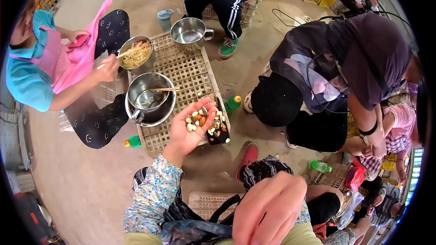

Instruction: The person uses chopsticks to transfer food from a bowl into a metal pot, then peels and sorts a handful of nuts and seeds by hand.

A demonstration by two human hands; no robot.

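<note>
My left hand (181,137) is held palm up over the plastic crate, cupped around a small heap of nuts and sunflower seeds (198,120). Just beyond its fingers, a dark tray (221,141) holds more nuts and seeds at the crate's right edge. Close to the camera, my right hand (272,208) is raised with its fingers bent together. Whatever it may hold is hidden behind the knuckles. Left of my left hand sit nested steel bowls (170,109), with chopsticks (164,89) lying across the inner one.
An upturned beige crate (193,75) serves as a table. On it are a steel mug (188,36) and a bowl of noodles (136,56), which a person on the left eats from with chopsticks. Green-capped bottles (234,103) stand nearby. Another person (318,63) bends over at right.
</note>
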